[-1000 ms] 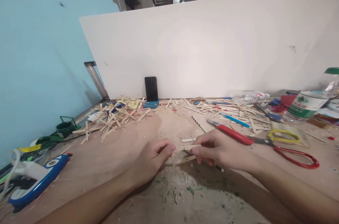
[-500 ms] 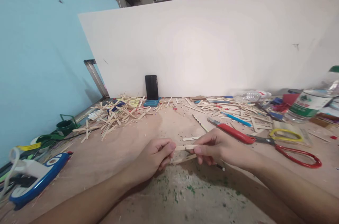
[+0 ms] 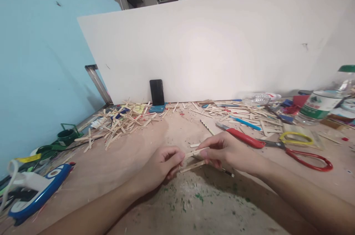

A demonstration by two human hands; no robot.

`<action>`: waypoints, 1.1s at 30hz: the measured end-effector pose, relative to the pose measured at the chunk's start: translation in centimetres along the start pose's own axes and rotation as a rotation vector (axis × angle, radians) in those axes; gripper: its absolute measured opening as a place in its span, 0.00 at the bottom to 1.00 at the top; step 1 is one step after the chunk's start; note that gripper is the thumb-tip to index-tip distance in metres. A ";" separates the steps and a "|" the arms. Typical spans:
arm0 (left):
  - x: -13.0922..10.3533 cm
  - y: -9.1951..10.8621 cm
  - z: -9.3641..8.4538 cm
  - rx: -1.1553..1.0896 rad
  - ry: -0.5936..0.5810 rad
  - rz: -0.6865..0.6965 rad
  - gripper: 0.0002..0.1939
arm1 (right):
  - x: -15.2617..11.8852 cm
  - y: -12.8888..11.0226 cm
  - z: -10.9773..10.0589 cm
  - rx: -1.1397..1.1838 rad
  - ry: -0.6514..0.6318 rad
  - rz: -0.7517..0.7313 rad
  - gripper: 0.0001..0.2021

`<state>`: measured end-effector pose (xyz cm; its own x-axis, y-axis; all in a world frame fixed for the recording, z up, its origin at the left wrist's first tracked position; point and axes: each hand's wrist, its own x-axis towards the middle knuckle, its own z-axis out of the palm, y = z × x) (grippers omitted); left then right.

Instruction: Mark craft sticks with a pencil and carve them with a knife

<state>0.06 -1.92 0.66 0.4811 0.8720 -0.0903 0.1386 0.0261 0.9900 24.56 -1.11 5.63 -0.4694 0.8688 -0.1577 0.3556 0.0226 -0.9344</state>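
Note:
Between my two hands is a wooden craft stick (image 3: 193, 153), held above the table. My left hand (image 3: 165, 163) pinches its left end between thumb and fingers. My right hand (image 3: 222, 150) grips its right end, thumb in front. Just below it a second craft stick (image 3: 192, 167) slants toward my right hand; whether that hand touches it I cannot tell. The dark end of a thin pen-like rod (image 3: 228, 173) sticks out under my right hand. Behind the fingers lies another short stick (image 3: 195, 145), partly hidden.
Piles of craft sticks lie at the back left (image 3: 122, 123) and back right (image 3: 249, 111). Red-and-yellow-handled scissors (image 3: 280, 145), a red-handled cutter (image 3: 245, 138) and a bottle (image 3: 318, 105) are on the right. A black phone (image 3: 157, 92) stands by the white board; a blue-white device (image 3: 41, 194) sits left.
The held stick has tilted, its right end now higher, as my right hand shifts slightly up and left. The whole view has moved a little.

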 end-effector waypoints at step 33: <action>0.7 -0.1 0.2 0.062 0.099 -0.002 0.28 | 1.0 2.2 -0.3 -0.479 0.386 -0.151 0.06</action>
<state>0.53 -1.45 0.50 0.3931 0.9162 -0.0781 0.1939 0.0004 0.9810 25.12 -0.02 3.50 -0.2488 0.9527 0.1747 0.6727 0.2998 -0.6764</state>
